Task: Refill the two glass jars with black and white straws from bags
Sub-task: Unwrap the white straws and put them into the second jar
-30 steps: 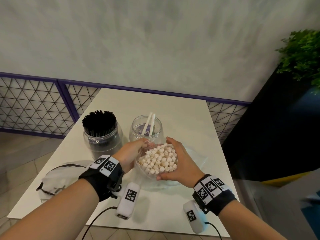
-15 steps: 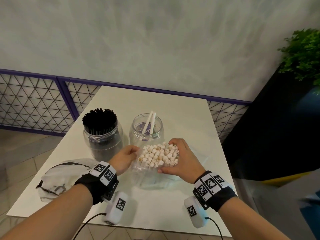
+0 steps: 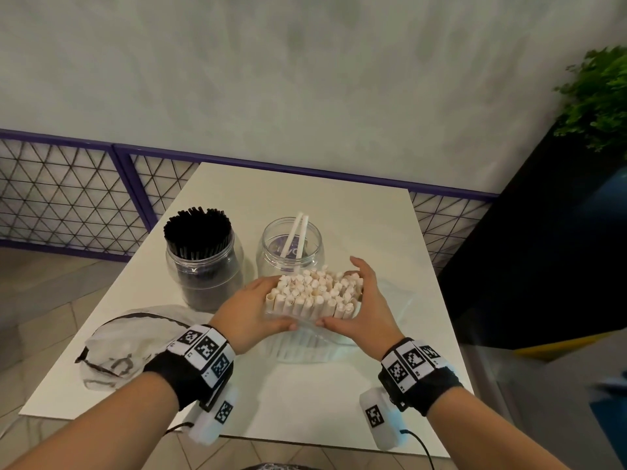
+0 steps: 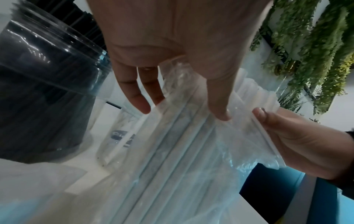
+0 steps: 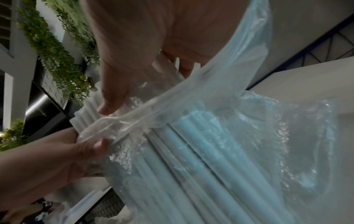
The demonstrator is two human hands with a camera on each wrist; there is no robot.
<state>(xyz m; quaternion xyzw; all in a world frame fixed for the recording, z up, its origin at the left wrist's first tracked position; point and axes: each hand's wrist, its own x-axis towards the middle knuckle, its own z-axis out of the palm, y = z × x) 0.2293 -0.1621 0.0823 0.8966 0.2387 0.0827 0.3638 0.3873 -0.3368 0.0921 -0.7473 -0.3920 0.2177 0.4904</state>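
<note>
- The far half of the table (image 3: pixel 339 205) behind the two jars is bare; a hand could pass there.
- The jar of black straws (image 3: pixel 203 262) and the clear jar (image 3: pixel 290 245) stand just beside each other, with only a narrow gap between.
- Two white straws (image 3: pixel 295 232) lean in the clear jar's mouth; the rest of the opening is free.
- The bundle of white straws (image 3: pixel 314 293) in its plastic bag (image 3: pixel 305 347), held between left hand (image 3: pixel 246 310) and right hand (image 3: pixel 364 310), blocks the clear jar's near side.
- A crumpled empty bag (image 3: pixel 125 344) fills the near left corner.
- The near table edge between the wrists is open.
</note>
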